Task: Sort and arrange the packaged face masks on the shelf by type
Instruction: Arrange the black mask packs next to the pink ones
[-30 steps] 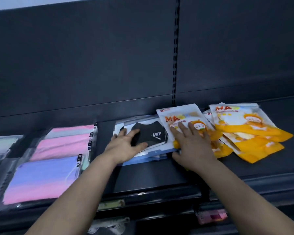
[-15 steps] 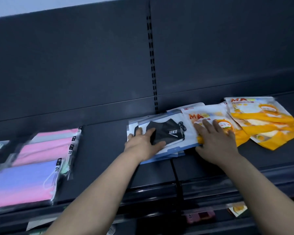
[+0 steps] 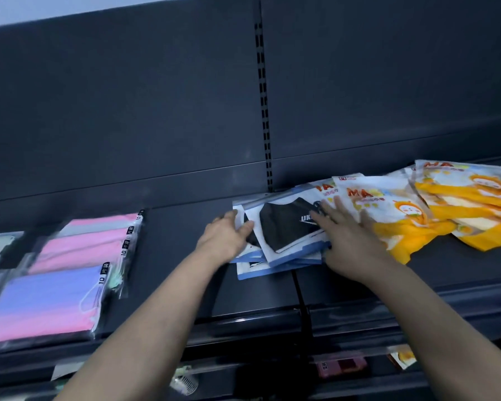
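Note:
A small stack of blue-and-white packs holding black masks [image 3: 284, 227] lies on the dark shelf [image 3: 171, 256] at the centre. My left hand [image 3: 226, 238] touches the stack's left edge, thumb on top of a pack. My right hand [image 3: 347, 241] lies flat with straight fingers over the stack's right edge, reaching onto the nearest orange cartoon mask pack [image 3: 388, 209]. More orange packs [image 3: 469, 204] fan out to the right. Clear packs of pink and purple masks [image 3: 49, 299] lie in a row at the left.
The shelf's dark back panel [image 3: 156, 111] rises behind, with a slotted upright [image 3: 262, 111] at the middle. A bare strip of shelf separates the pink packs from the black-mask stack. Below the front rail [image 3: 272, 322], small items show on a lower shelf.
The view has swung left, so the packs sit further right. My right hand moved left from the orange pack onto the black-mask stack's right edge. My left hand slid to the stack's left edge.

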Demonstrator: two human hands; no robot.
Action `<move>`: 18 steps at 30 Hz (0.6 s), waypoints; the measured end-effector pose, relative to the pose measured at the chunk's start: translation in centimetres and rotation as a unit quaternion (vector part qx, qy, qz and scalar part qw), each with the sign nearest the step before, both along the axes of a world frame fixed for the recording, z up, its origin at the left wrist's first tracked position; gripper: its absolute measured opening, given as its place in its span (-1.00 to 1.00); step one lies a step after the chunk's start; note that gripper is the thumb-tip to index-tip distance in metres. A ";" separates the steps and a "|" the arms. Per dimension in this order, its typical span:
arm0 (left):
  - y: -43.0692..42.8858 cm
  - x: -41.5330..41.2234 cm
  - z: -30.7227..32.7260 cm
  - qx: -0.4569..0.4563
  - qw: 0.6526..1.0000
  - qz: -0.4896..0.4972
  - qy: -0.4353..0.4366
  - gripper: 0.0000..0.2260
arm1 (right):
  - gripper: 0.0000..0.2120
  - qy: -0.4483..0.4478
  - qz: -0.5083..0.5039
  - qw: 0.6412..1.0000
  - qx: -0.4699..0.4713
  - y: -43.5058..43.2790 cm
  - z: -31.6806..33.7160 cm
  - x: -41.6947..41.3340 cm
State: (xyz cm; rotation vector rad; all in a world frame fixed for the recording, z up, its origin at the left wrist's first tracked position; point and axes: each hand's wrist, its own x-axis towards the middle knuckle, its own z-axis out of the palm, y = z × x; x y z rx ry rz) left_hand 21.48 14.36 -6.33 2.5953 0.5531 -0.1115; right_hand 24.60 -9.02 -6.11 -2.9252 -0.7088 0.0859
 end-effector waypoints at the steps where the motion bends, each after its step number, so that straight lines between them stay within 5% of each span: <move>1: 0.3 0.1 -0.1 -0.014 1.000 0.005 0.005 -0.42 | -0.30 0.007 0.023 1.000 0.016 0.7 -0.1 -0.2; 5: -1.3 0.1 -0.1 0.003 0.998 -0.050 0.024 -0.48 | -0.51 0.037 0.003 0.997 0.069 1.4 -1.1 -0.7; 12: -4.3 1.2 -0.1 0.022 0.988 -0.152 0.033 -0.52 | -0.60 0.049 -0.109 0.991 0.067 -1.3 -0.2 -0.5; 18: -2.2 2.7 0.9 0.066 0.990 -0.096 -0.083 -0.62 | -0.70 -0.033 -0.110 0.986 0.122 0.1 -0.7 -0.8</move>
